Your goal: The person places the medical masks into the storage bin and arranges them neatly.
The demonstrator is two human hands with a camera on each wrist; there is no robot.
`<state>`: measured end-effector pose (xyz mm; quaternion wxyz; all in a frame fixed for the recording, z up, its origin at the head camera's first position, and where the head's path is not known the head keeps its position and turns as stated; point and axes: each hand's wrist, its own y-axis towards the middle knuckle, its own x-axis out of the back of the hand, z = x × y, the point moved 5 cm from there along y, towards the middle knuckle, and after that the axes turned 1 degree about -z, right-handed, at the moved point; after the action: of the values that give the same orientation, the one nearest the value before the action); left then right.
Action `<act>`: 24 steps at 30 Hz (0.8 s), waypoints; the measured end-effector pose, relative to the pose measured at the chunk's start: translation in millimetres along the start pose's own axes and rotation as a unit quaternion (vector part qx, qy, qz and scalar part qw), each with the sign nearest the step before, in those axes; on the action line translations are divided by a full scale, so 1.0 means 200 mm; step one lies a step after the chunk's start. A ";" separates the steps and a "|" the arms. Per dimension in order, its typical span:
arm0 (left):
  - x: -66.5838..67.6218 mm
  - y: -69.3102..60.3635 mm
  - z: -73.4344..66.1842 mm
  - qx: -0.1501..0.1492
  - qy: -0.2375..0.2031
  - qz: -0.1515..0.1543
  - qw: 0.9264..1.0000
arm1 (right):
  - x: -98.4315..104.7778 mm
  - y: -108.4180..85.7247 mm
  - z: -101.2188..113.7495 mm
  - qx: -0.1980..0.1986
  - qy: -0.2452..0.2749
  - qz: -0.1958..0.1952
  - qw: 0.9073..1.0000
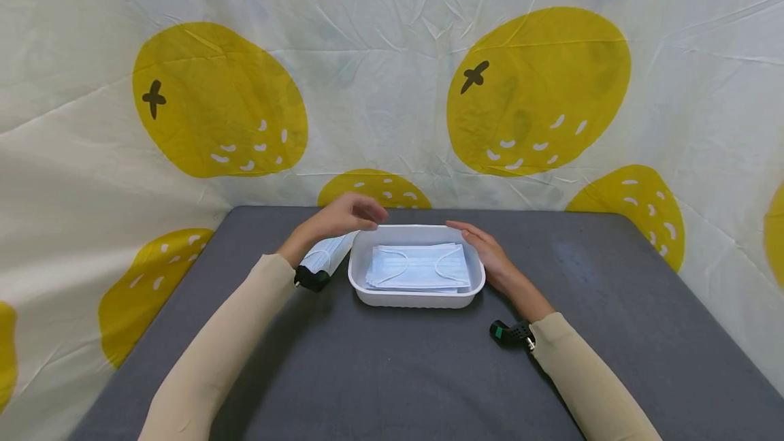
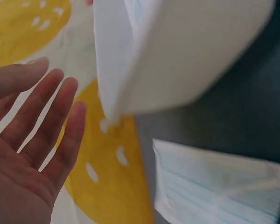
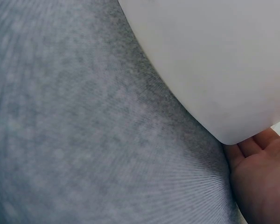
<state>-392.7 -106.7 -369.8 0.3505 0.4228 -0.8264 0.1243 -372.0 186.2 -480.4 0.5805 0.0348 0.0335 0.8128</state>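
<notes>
A white plastic tub (image 1: 416, 300) with rounded corners stands on the table and holds a stack of light-blue face masks (image 1: 422, 265), ear loops on top. Just beyond its left far corner, my left hand (image 1: 344, 216) hovers with nothing in it; in the left wrist view its fingers (image 2: 60, 109) are loosely spread, apart from the tub. My right hand (image 1: 490, 257) rests against the tub's right side, its fingers extended along the outer wall toward the far corner. The right wrist view shows that hand (image 3: 266, 172) partly behind the wall. Another face mask (image 2: 214, 182) lies left of the tub, partly covered by my left arm in the head view.
The tub stands on a dark grey table (image 1: 404, 373) with rounded far corners. Behind and beside it hangs a white curtain (image 1: 380, 107) with yellow fruit shapes. Black wrist straps (image 1: 312, 279) sit at both sleeve ends.
</notes>
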 end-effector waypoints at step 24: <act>0.20 -0.46 0.55 0.114 -0.053 -0.218 0.968 | 0.01 -0.01 -0.01 -0.004 -0.014 -0.010 1.000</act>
<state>-388.7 -243.6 -430.8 0.2742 0.6355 -0.7124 0.1157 -371.6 188.1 -482.1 0.5889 0.0435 0.0227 0.8067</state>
